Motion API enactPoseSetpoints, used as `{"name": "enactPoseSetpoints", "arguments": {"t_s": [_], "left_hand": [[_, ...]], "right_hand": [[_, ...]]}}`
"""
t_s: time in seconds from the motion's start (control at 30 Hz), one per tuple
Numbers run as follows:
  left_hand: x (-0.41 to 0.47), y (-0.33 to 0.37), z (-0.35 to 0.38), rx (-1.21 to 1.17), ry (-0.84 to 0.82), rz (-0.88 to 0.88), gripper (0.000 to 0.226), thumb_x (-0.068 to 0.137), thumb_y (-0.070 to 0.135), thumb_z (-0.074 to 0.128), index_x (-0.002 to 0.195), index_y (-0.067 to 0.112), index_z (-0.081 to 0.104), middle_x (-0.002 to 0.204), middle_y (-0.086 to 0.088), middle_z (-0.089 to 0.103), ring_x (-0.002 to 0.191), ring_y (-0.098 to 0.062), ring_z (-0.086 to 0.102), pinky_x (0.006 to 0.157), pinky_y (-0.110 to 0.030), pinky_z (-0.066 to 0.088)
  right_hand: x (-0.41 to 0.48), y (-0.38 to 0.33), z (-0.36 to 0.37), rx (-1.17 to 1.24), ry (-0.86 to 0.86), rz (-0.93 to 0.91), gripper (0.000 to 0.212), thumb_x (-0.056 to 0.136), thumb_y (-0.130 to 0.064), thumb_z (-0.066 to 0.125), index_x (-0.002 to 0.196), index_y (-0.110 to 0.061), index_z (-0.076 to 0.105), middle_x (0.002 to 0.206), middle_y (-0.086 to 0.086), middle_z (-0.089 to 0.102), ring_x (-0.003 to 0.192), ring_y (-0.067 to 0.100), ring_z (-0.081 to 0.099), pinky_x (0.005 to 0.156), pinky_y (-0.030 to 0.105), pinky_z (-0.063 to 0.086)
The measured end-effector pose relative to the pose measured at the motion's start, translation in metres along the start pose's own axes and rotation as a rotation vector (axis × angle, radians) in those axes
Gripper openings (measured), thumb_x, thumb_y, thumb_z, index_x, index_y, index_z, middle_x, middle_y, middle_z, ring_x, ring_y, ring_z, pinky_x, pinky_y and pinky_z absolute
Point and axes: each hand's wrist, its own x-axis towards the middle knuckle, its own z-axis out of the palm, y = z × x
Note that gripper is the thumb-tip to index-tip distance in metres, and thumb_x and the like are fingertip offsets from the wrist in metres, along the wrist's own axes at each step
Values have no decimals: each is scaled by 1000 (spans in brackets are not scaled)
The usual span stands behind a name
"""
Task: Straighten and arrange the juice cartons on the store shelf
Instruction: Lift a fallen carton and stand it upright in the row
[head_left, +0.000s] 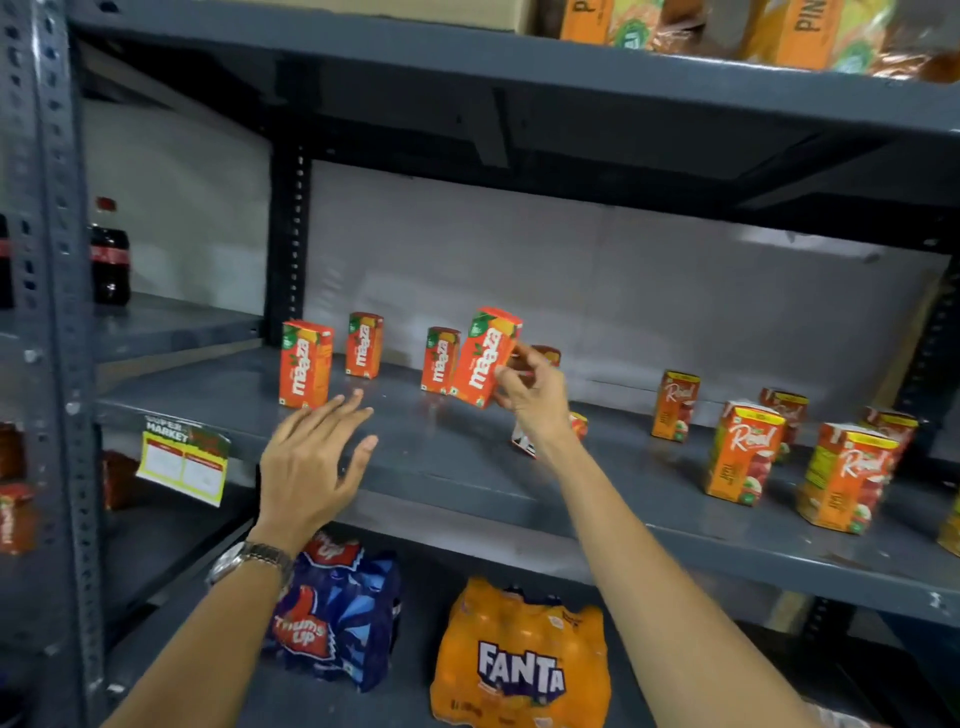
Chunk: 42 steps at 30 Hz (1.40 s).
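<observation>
On the grey middle shelf (447, 467), three orange Maaza cartons stand upright: one at the front left (305, 364), one further back (364, 345), a third (439, 359) near the centre. My right hand (530, 395) grips a fourth Maaza carton (485, 356), tilted and lifted off the shelf. Another carton (578, 426) lies flat under my right wrist, mostly hidden. A further one (546, 355) peeks out behind my fingers. My left hand (311, 462) hovers open with spread fingers just in front of the front-left carton, holding nothing.
Several orange Real cartons (743, 452) stand scattered on the shelf's right side. A price tag (183, 460) hangs from the shelf edge. Below lie a Thums Up pack (332, 623) and a Fanta pack (522, 660). A cola bottle (109, 254) stands on the left shelf.
</observation>
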Motion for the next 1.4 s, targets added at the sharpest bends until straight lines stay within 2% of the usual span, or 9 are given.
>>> {"name": "enactPoseSetpoints", "arguments": {"t_s": [0.13, 0.43, 0.6, 0.67, 0.83, 0.97, 1.1, 1.23, 1.4], "left_hand": [[-4, -23, 2, 24, -27, -2, 44, 94, 40, 36, 106, 13, 68, 118, -3, 66, 108, -19, 61, 96, -36, 39], [-13, -32, 10, -9, 7, 21, 51, 95, 45, 31, 98, 13, 71, 100, -2, 72, 94, -19, 67, 86, -35, 42], [-3, -2, 17, -79, 130, 15, 44, 94, 39, 35, 100, 13, 70, 106, -2, 71, 104, -18, 63, 91, -35, 41], [8, 25, 21, -153, 158, 73, 44, 95, 38, 35, 101, 13, 70, 107, -1, 70, 106, -17, 61, 92, -34, 41], [17, 89, 28, -284, 136, 243, 44, 95, 40, 35, 97, 16, 72, 110, 2, 69, 107, -14, 61, 93, -31, 41], [13, 113, 32, -285, 102, 262, 41, 94, 40, 39, 84, 19, 72, 105, 4, 71, 94, -13, 65, 83, -28, 42], [8, 125, 36, -239, 61, 291, 34, 88, 41, 47, 85, 19, 71, 101, 3, 72, 89, -13, 65, 79, -27, 41], [3, 131, 44, -215, 59, 238, 35, 89, 41, 45, 90, 19, 72, 99, 4, 72, 86, -11, 66, 76, -25, 40], [3, 133, 47, -218, 105, 240, 44, 93, 43, 37, 84, 20, 73, 87, 7, 73, 75, -8, 67, 70, -22, 37]], "right_hand": [[16, 19, 42, -174, -39, 33, 28, 81, -13, 60, 109, -14, 62, 94, 12, 67, 83, 24, 61, 85, 57, 52], [11, 23, 59, -414, -195, 98, 46, 91, -14, 53, 134, -6, 42, 133, 14, 54, 119, 26, 54, 98, 36, 45], [12, 14, 22, -693, 87, -184, 45, 86, -23, 56, 129, -12, 49, 129, 13, 56, 119, 29, 52, 99, 41, 43], [14, 13, -11, -898, 294, -61, 42, 78, -25, 56, 119, -15, 57, 120, 14, 62, 111, 36, 56, 90, 40, 45], [5, 22, -69, -498, 205, 581, 49, 75, -37, 58, 109, -2, 57, 113, 15, 63, 100, 29, 56, 91, 34, 41], [0, 14, -79, -324, 61, 594, 17, 87, -16, 59, 99, -6, 52, 82, 4, 55, 68, 13, 48, 75, 26, 40], [-2, 26, -78, -143, 98, 473, 18, 84, -7, 61, 101, -8, 53, 92, 10, 63, 84, 21, 59, 77, 32, 51], [-5, 20, -101, -30, 269, 393, 26, 87, 11, 41, 91, -8, 57, 93, 14, 63, 68, 20, 62, 49, 29, 58], [-8, 14, -105, -183, 162, 548, 30, 91, -16, 51, 115, 3, 57, 110, 13, 61, 99, 26, 58, 77, 36, 49]]}}
